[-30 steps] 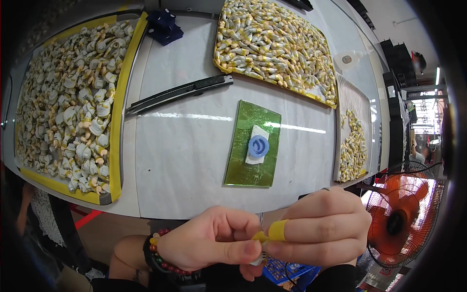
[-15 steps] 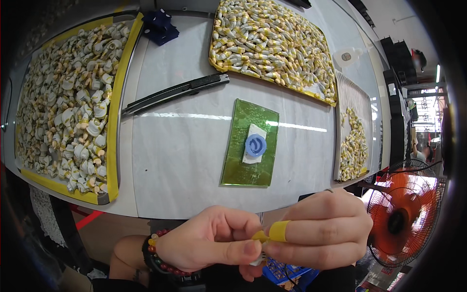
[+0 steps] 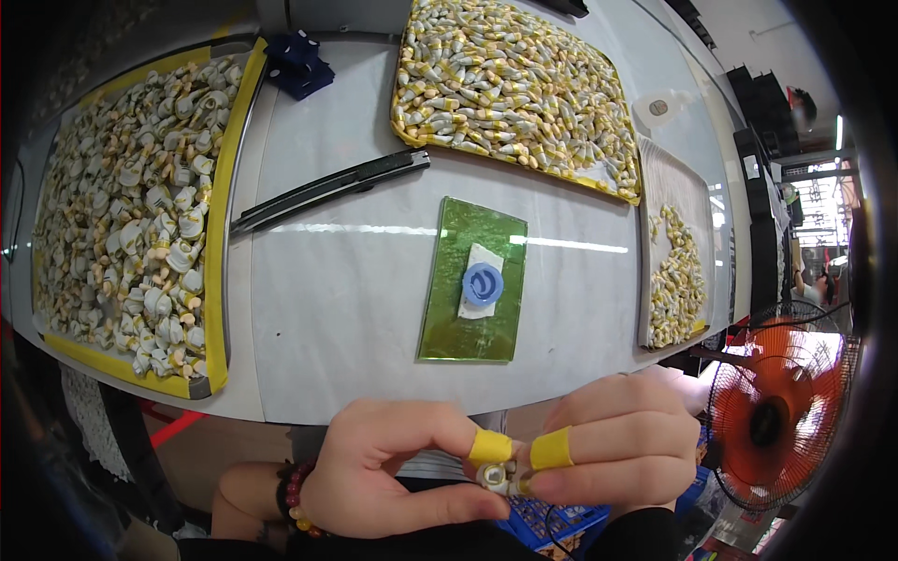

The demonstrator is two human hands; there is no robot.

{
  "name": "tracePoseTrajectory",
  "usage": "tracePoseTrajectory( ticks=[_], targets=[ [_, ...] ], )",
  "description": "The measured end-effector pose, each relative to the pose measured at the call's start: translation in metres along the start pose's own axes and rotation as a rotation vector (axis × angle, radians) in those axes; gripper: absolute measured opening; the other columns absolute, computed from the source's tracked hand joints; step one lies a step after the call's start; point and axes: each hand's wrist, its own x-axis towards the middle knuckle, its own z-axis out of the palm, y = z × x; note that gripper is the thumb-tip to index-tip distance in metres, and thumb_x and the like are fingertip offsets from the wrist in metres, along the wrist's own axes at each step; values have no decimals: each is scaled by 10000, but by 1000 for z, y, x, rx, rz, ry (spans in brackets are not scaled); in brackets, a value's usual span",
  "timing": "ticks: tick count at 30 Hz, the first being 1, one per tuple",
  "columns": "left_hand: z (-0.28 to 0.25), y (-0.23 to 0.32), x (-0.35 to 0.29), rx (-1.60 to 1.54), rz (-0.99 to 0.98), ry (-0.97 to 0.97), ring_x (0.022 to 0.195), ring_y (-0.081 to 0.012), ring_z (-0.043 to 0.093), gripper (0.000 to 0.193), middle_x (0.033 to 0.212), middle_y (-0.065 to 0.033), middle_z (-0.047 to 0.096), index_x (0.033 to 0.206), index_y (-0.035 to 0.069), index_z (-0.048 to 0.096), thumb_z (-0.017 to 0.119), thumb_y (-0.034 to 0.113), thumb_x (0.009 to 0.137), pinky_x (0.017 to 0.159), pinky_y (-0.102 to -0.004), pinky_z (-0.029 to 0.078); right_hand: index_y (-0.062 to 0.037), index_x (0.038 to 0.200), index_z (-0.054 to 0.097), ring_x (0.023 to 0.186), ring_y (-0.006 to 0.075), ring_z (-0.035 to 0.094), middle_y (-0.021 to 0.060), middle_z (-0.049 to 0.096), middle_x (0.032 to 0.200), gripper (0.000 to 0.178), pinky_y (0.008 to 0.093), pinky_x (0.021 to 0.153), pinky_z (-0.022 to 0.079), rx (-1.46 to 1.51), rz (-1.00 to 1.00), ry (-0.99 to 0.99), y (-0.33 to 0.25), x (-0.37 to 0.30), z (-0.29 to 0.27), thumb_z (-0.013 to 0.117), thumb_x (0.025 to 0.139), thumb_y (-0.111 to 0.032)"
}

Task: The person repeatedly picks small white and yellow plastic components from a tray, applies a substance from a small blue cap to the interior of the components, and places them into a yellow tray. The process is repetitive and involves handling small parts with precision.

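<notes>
While your left hand (image 3: 383,467) clamps its fingers (image 3: 435,426) on a white piece (image 3: 494,477), your right hand (image 3: 622,444) pinches its side. Beyond, a green plate (image 3: 441,323) lies on the counter (image 3: 337,318).

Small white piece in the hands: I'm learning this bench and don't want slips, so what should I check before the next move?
1. Small white piece between the fingers of left hand and right hand: ok.
2. Yellow tape on a finger of each hand: ok.
3. Blue cap above green plate, not on bare table: ok.
4. Long black tool away from both hands: ok.
5. Firmness of grip: cannot tell.
</notes>
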Motion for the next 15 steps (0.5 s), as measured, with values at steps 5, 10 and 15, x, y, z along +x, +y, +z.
tracePoseTrajectory(
  ticks=[5, 10, 15],
  targets=[
    [-2, 3, 1, 137, -34, -14, 729, -179, 637, 275, 828, -141, 660, 906, -58, 630, 770, -15, 673, 660, -264, 487, -30, 799, 669, 679, 198, 592, 89, 637, 796, 78, 279, 569, 505, 45, -174, -110, 20, -1, -5, 652, 768, -100],
    [-6, 2, -4, 2, -134, 24, 761, -230, 643, 268, 826, -196, 639, 899, -88, 602, 731, -48, 668, 712, -314, 528, -8, 855, 648, 739, 199, 584, 106, 628, 847, 120, 290, 610, 483, -16, -379, 45, 40, 3, -45, 663, 743, -47],
    [-4, -4, -4, -234, -179, -6, 832, -224, 629, 265, 881, -174, 615, 963, -75, 554, 683, -38, 735, 770, -330, 519, 1, 888, 621, 768, 190, 574, 90, 617, 867, 157, 273, 658, 444, -688, 153, 242, 57, -5, -113, 652, 735, -14]
  ],
)
